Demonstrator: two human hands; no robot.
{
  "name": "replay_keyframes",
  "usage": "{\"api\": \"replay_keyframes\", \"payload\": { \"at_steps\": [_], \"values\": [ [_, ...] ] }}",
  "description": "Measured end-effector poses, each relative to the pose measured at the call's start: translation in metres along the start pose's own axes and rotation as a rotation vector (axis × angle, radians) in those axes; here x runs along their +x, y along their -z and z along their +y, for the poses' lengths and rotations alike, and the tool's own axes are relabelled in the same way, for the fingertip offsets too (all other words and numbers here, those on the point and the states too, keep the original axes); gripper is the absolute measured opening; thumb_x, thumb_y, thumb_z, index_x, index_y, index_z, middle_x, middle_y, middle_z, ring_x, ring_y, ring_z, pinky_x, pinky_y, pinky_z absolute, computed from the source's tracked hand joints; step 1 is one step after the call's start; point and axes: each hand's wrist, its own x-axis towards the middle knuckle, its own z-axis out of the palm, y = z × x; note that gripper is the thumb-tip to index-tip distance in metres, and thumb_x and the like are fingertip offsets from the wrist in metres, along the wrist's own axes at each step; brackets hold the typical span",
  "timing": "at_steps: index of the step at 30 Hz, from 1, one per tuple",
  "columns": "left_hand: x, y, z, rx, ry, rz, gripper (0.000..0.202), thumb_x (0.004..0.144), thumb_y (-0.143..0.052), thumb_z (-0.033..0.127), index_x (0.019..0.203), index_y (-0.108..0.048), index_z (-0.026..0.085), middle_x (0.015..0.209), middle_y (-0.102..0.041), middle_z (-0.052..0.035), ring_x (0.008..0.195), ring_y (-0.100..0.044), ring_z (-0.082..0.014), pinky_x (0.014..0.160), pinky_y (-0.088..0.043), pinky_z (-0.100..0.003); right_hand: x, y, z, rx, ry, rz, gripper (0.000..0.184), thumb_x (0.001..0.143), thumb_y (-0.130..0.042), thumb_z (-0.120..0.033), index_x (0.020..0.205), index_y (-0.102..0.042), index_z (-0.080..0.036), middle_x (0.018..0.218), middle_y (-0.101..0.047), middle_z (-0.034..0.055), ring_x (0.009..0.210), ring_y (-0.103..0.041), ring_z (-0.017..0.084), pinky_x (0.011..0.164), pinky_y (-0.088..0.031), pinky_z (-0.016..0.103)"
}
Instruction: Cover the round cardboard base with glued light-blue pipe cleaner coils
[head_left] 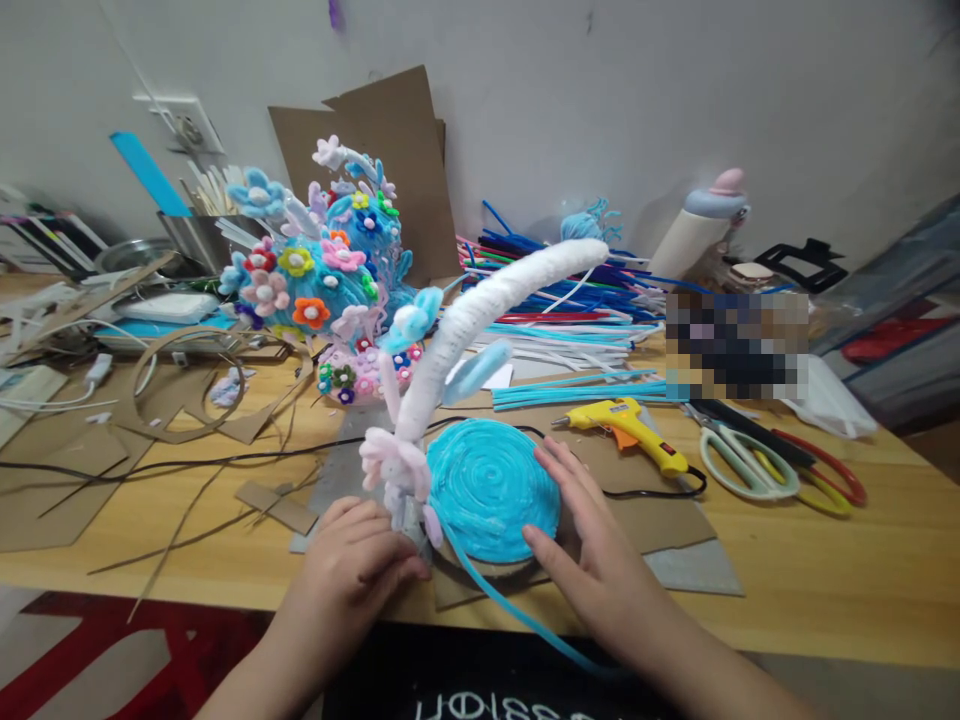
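My left hand is closed round the lower end of a curved white stem wrapped in fuzzy pipe cleaner. Pale pink petals, a light blue flower and light blue leaves sit along the stem. Beside it lies a blue disc covered by a spiral of pipe cleaner on cardboard. My right hand holds the disc's right edge, with thumb and fingers apart on the rim. A loose blue pipe-cleaner strand trails from the disc's lower left towards me.
A yellow glue gun and scissors lie to the right. Behind are bundles of pipe cleaners and a flower-covered blue piece. Cardboard scraps and a black cord spread left. A white bottle stands at the back right.
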Motion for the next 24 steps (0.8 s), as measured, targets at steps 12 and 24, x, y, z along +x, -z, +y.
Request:
{"api": "replay_keyframes", "payload": {
  "at_steps": [12,24],
  "values": [
    [-0.003,0.000,0.005,0.036,0.017,0.063,0.015,0.083,-0.063,0.022,0.069,-0.060,0.021,0.072,-0.061,0.0019,0.072,-0.056,-0.0167,0.068,-0.033,-0.030,-0.002,0.000,0.001,-0.016,0.031,0.026,0.057,0.093,-0.049,-0.039,0.145,-0.029,-0.029,0.156,-0.027,0.0096,0.145,-0.019,0.033,0.113,-0.022,0.066],
    [-0.005,-0.012,0.014,0.042,-0.066,0.220,0.013,0.091,-0.056,0.020,0.079,-0.061,0.021,0.074,-0.064,0.0039,0.067,-0.056,-0.0126,0.065,-0.034,-0.029,-0.003,-0.002,-0.016,-0.078,0.148,-0.189,0.041,0.092,-0.051,-0.034,0.132,-0.048,-0.025,0.152,-0.035,0.0121,0.145,-0.020,0.033,0.111,-0.019,0.069]
  ]
}}
